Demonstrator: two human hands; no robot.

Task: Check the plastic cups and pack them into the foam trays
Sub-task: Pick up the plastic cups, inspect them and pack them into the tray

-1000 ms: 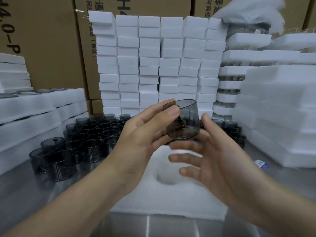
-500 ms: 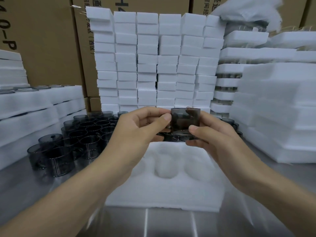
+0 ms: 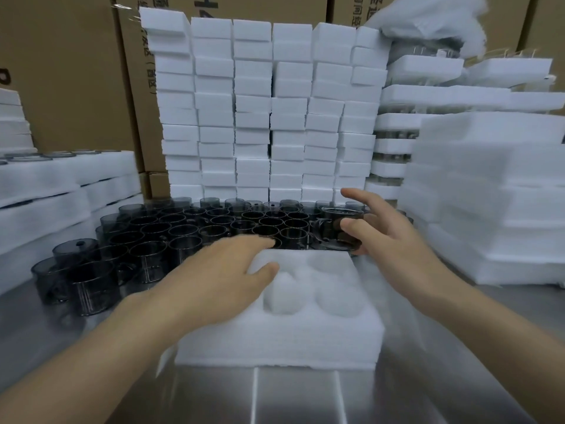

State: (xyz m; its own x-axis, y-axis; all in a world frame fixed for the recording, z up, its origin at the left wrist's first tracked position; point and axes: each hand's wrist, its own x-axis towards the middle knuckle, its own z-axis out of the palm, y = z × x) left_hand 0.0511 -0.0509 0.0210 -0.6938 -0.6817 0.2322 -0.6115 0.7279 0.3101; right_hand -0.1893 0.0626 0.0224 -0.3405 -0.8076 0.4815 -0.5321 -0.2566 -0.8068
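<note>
Bare left hand (image 3: 218, 272), right hand (image 3: 394, 240)

1. Backdrop: brown cardboard cartons (image 3: 70, 87) stacked past the top of the view, spanning the whole width behind the bench. The faces carry black printed letters and Chinese characters, mostly cut off or hidden. A scrap of glossy clear film (image 3: 120, 9) sits at 1 carton edge, upper left.
2. Small carton (image 3: 159, 185): same brown board, low down, left of centre.
3. Work surface: brushed-steel table (image 3: 299, 399), grey, with 2 pale lines running front to back.
4. Light: soft and diffuse, with dull, smeared reflections on the steel.
</note>
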